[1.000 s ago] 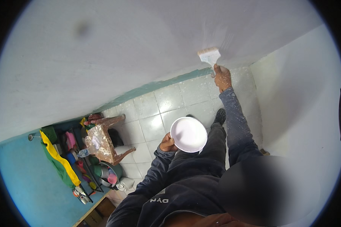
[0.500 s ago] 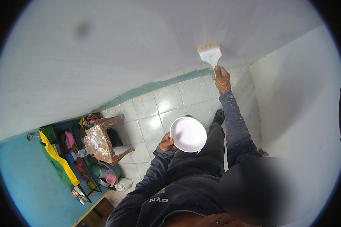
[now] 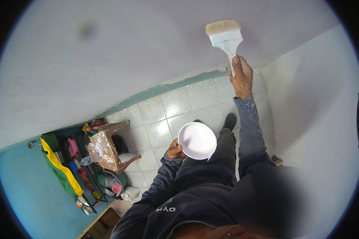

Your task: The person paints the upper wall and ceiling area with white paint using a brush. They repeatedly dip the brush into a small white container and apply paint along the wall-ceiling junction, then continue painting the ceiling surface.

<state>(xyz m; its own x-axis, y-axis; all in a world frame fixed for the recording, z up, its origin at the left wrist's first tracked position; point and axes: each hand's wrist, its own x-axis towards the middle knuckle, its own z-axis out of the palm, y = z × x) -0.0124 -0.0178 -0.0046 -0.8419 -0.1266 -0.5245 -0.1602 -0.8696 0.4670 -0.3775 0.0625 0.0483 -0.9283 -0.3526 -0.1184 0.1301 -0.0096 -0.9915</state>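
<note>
The brush [image 3: 227,39] is whitish with tan bristles [image 3: 223,27], the bowl [image 3: 203,157] white, the cloth [image 3: 62,169] green and yellow.

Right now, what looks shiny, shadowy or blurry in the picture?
Head view: light glares off the floor tiles; head view: the right wall is partly in shadow; head view: a dark shape at lower right is blurred, while the paintbrush looks fairly sharp.

Glare on floor tiles [image 3: 158,134]; edges dark, bent.
</note>
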